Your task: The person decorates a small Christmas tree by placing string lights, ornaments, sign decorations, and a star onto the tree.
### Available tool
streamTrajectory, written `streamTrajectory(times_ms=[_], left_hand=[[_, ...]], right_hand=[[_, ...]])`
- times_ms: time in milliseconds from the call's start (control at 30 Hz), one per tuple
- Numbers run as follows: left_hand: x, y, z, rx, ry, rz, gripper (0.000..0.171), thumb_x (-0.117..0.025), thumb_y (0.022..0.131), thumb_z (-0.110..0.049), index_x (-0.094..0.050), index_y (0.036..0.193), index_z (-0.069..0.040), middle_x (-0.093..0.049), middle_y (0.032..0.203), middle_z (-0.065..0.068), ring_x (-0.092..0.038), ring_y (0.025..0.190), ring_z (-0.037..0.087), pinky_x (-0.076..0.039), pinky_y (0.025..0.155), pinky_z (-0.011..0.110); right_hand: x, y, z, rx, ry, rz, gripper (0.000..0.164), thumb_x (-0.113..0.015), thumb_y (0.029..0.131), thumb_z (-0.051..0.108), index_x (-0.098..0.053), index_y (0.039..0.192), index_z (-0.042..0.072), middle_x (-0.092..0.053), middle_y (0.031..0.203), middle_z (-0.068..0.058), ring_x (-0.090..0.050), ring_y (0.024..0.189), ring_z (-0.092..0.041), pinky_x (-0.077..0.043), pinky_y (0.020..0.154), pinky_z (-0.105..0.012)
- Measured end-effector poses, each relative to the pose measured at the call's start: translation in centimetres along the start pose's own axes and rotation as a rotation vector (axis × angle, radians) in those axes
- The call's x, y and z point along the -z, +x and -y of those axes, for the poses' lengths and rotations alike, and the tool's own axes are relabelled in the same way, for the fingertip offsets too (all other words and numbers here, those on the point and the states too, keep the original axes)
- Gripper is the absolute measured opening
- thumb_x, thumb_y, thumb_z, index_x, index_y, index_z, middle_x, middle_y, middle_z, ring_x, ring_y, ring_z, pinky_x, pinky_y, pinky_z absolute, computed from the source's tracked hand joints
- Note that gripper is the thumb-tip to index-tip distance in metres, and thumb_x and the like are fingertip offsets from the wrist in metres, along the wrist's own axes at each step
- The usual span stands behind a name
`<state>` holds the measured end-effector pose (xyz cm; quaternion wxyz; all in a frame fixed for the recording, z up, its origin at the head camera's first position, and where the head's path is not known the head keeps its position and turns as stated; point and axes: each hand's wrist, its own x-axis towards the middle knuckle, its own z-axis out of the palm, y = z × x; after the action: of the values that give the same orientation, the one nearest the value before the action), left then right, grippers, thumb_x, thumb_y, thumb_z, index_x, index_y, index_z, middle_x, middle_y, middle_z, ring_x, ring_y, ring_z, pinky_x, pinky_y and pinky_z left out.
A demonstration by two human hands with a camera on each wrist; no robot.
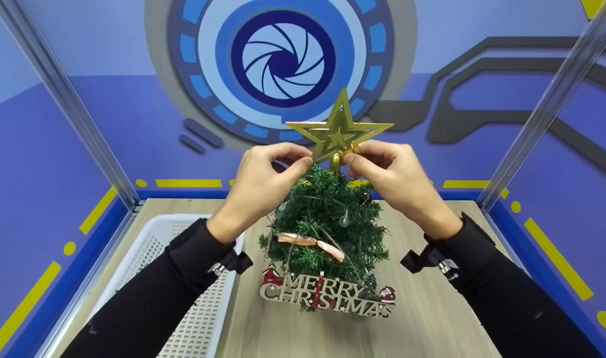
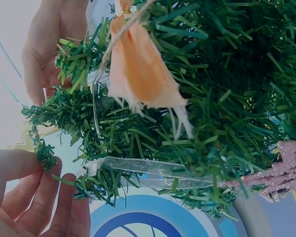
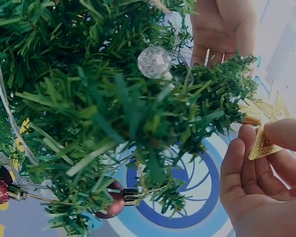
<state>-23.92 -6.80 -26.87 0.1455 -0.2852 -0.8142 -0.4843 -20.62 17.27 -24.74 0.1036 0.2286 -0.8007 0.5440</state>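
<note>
A small green Christmas tree point(image 1: 313, 223) stands upright on the table. At its top is a gold star tree topper point(image 1: 339, 119), its short tube point(image 1: 336, 162) down at the tip. My right hand point(image 1: 400, 174) pinches the lower right part of the star, which also shows in the right wrist view as a gold corner point(image 3: 261, 145) between thumb and fingers. Opposite it, my left hand point(image 1: 258, 179) is beside the star's lower left point. In the left wrist view its thumb and finger pinch a green sprig point(image 2: 45, 152) at the treetop.
A wooden "Merry Christmas" sign point(image 1: 328, 296) hangs low on the tree's front, below an orange-and-white ribbon bow point(image 1: 310, 241). A clear ball point(image 3: 154, 62) and dark red baubles point(image 3: 111, 200) hang among the branches. On the left lies a white perforated basket point(image 1: 196, 318).
</note>
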Motion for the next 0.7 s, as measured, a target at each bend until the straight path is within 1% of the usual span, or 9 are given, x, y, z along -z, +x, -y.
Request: streamTrajectory(times_ms=[133, 267, 400, 567, 700], left_hand=[[0.10, -0.11, -0.02, -0.009, -0.002, 0.000, 0.014, -0.063, 0.097, -0.034, -0.073, 0.106, -0.030, -0.070, 0.095, -0.016, -0.064, 0.085, 0.003, -0.056, 0.076, 0.027], [0.12, -0.21, 0.05, -0.016, -0.001, 0.002, 0.014, -0.063, 0.097, -0.036, -0.072, 0.105, -0.031, -0.070, 0.095, -0.015, -0.064, 0.084, 0.004, -0.056, 0.077, 0.028], [0.10, -0.24, 0.09, -0.014, -0.006, 0.002, 0.013, -0.064, 0.096, -0.035, -0.072, 0.105, -0.031, -0.071, 0.095, -0.015, -0.065, 0.083, 0.005, -0.056, 0.076, 0.028], [0.27, -0.44, 0.12, -0.013, -0.007, -0.011, 0.015, -0.062, 0.098, -0.037, -0.071, 0.108, -0.032, -0.071, 0.097, -0.014, -0.065, 0.086, 0.006, -0.055, 0.079, 0.028], [0.52, -0.72, 0.30, -0.017, 0.004, -0.025, 0.016, -0.060, 0.098, -0.040, -0.072, 0.107, -0.032, -0.072, 0.097, -0.013, -0.065, 0.085, 0.005, -0.055, 0.079, 0.027]], right_hand=[[-0.03, -0.10, -0.02, 0.008, 0.030, 0.004, 0.025, -0.064, 0.097, 0.023, -0.072, 0.115, 0.007, -0.073, 0.102, -0.012, -0.068, 0.093, -0.034, -0.060, 0.087, -0.036], [-0.21, -0.18, -0.31, 0.015, 0.067, 0.002, 0.025, -0.065, 0.096, 0.021, -0.072, 0.116, 0.007, -0.073, 0.109, -0.013, -0.070, 0.096, -0.030, -0.059, 0.089, -0.034], [-0.36, -0.26, -0.56, 0.020, 0.083, -0.006, 0.024, -0.066, 0.096, 0.020, -0.073, 0.115, 0.007, -0.073, 0.109, -0.013, -0.070, 0.096, -0.027, -0.059, 0.090, -0.036], [-0.18, -0.46, -0.56, 0.008, 0.074, 0.005, 0.025, -0.065, 0.096, 0.022, -0.072, 0.117, 0.009, -0.072, 0.113, -0.009, -0.070, 0.100, -0.028, -0.058, 0.092, -0.038], [0.24, -0.84, -0.54, -0.001, 0.038, 0.009, 0.028, -0.064, 0.097, 0.024, -0.070, 0.121, 0.011, -0.071, 0.114, -0.008, -0.070, 0.101, -0.023, -0.058, 0.092, -0.032]])
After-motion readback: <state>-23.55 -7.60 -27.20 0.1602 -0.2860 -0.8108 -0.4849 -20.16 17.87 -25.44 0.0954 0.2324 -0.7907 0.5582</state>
